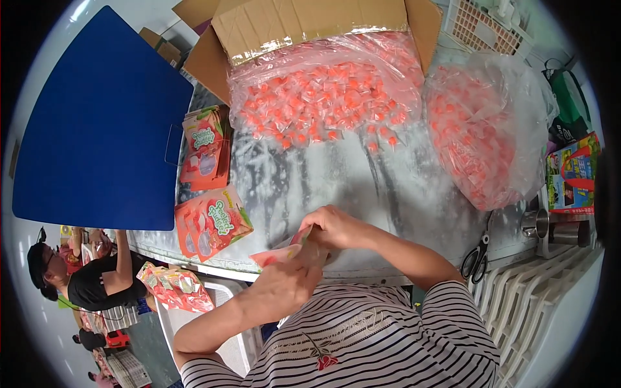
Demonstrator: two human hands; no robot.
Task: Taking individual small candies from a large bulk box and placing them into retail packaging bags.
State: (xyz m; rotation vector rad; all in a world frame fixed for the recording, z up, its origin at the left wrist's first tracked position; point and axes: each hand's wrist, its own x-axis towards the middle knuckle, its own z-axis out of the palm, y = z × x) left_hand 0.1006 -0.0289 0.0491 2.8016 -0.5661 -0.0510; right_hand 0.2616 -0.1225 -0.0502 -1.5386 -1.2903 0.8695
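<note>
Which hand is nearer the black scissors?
Right. The right hand grips the pink pouch, well to the left of the black scissors; the left hand holds the same pouch, farther left and lower in the view.

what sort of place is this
Likely a small packing workshop: small wrapped reddish pieces lie heaped before an open cardboard box, printed pouches lie at the left of the table, and another person is in view at left.
</note>
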